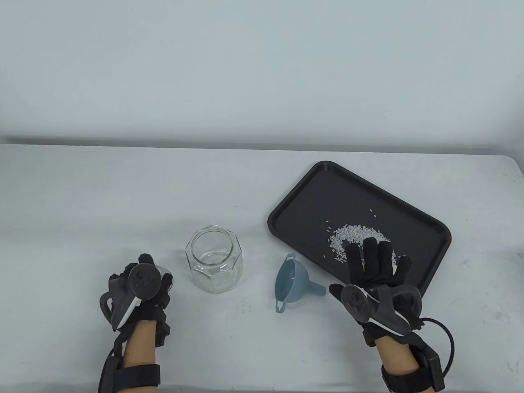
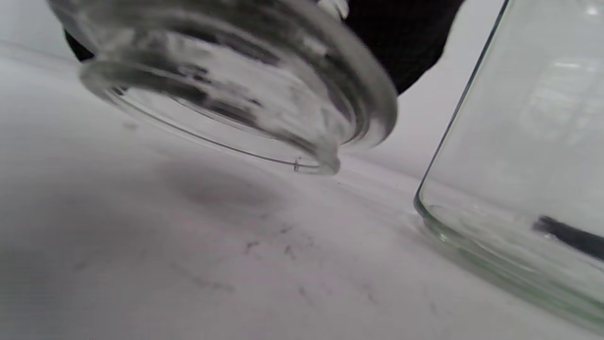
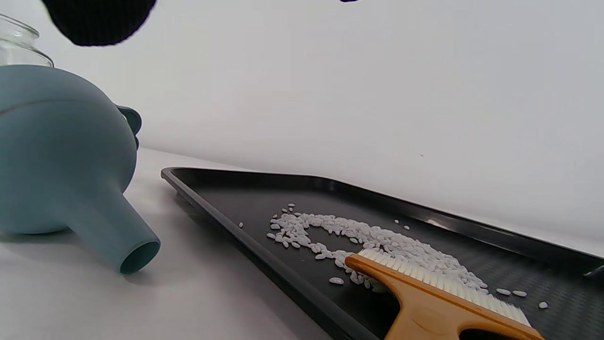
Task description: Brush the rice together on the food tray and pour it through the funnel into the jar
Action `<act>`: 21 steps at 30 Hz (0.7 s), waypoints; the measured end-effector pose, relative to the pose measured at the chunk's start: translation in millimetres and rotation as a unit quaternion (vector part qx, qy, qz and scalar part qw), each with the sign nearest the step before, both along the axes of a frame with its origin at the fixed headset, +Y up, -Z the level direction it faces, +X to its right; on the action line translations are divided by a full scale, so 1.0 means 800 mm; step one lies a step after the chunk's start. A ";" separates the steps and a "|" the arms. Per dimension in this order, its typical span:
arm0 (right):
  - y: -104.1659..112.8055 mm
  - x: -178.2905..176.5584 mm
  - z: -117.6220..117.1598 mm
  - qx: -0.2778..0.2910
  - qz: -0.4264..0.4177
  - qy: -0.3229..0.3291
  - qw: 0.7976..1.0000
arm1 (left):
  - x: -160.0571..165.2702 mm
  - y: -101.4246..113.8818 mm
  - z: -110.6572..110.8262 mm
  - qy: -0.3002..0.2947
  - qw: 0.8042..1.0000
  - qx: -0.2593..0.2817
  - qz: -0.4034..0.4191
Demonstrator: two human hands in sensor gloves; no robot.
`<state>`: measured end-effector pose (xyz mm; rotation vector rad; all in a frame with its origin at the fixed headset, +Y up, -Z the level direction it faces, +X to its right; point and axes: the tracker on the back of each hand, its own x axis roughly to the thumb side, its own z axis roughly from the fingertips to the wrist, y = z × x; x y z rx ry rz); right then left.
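A black food tray (image 1: 311, 192) lies at the right with a small heap of white rice (image 1: 354, 235) near its front edge. My right hand (image 1: 370, 262) hovers over the heap with fingers straight and spread. Below it in the right wrist view, a wooden brush (image 3: 424, 293) with white bristles lies on the tray (image 3: 236, 193) against the rice (image 3: 377, 238). No finger touches it there. The blue funnel (image 1: 291, 286) lies on its side between tray and open glass jar (image 1: 213, 260). Left of the jar, my left hand (image 1: 155, 278) holds a glass lid (image 2: 245, 89) tilted just above the table.
The jar (image 2: 519, 165) stands close beside the held lid. The funnel (image 3: 61, 160) has its spout pointing toward the tray's near rim. The white table runs wide to the left and behind the tray, ending at a pale wall.
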<state>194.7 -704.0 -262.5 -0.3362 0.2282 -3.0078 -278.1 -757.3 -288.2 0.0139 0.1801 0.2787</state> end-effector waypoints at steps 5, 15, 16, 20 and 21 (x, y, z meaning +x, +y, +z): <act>0.000 -0.001 0.000 0.002 -0.001 0.000 1.000 | -0.001 -0.004 0.000 0.002 1.000 -0.014 0.001; 0.001 -0.002 0.001 -0.002 0.002 0.002 1.000 | 0.003 -0.004 0.000 0.001 1.000 -0.031 -0.003; 0.002 -0.002 0.001 -0.004 0.003 0.003 1.000 | 0.002 -0.004 0.000 0.001 1.000 -0.031 0.001; 0.000 -0.007 0.001 -0.007 0.005 0.014 1.000 | 0.000 0.001 0.003 0.006 0.999 -0.005 0.041; 0.000 -0.009 0.002 -0.007 0.004 0.017 1.000 | -0.001 0.004 0.003 0.007 0.999 0.007 0.048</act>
